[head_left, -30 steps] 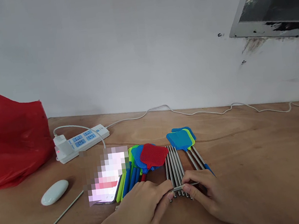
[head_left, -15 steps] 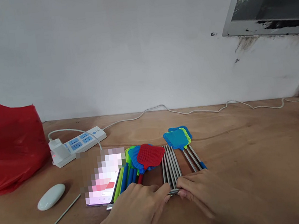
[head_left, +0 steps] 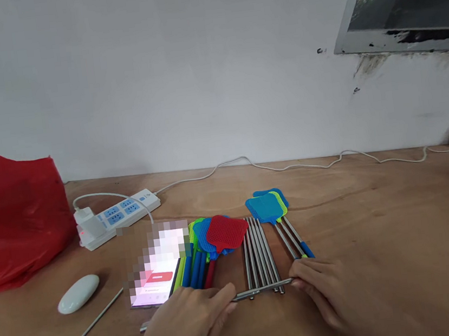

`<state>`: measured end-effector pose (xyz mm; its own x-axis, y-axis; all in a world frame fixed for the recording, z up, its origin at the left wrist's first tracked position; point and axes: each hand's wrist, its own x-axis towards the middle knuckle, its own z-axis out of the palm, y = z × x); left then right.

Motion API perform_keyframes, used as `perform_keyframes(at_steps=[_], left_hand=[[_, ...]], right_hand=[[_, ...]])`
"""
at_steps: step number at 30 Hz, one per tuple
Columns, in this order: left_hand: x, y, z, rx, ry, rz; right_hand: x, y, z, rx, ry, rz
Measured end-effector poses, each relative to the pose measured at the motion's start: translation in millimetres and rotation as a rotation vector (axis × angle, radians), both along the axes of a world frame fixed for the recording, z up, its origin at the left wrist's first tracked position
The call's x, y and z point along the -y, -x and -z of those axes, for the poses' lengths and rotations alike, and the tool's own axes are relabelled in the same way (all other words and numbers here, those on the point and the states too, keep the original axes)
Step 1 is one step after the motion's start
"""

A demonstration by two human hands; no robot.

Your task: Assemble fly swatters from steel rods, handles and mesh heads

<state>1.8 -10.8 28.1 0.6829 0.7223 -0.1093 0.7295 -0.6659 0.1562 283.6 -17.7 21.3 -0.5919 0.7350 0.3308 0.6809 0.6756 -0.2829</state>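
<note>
A thin metal telescopic rod [head_left: 262, 289] stretches level between my hands over the table. My left hand [head_left: 196, 316] is closed on its left end, thumb against fingers; my right hand [head_left: 323, 289] pinches its right end. Just behind the rod, several loose silver rods [head_left: 261, 253] lie side by side. To their left are fly swatters with a red head [head_left: 227, 232], blue heads [head_left: 202, 236] and green ones; my left hand lies near their coloured handles [head_left: 194, 267]. Beyond my right hand, more fly swatters show a teal head [head_left: 265, 208] and metal shafts.
A lit phone [head_left: 153, 286], partly blurred, lies left of the swatters. Farther left are a white mouse [head_left: 78, 294], a white power strip [head_left: 122, 218] with a plugged-in charger, and a red bag [head_left: 13, 215]. A cable [head_left: 282, 169] runs along the wall.
My hands have moved apart, left hand leftward and right hand rightward. The metal rod between them now shows much longer.
</note>
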Motion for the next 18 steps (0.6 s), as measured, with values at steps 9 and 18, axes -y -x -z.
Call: perform_keyframes(at_steps=[9,18], left_hand=[[0.9,-1.0,3.7,0.037,-0.002,0.008],[3.9,-14.0,-4.2,0.060,0.009,0.090]], right_hand=[[-0.5,-1.5,-4.6,0.174,-0.026,-0.060],[-0.9,25.5,10.0,0.237,-0.188,-0.132]])
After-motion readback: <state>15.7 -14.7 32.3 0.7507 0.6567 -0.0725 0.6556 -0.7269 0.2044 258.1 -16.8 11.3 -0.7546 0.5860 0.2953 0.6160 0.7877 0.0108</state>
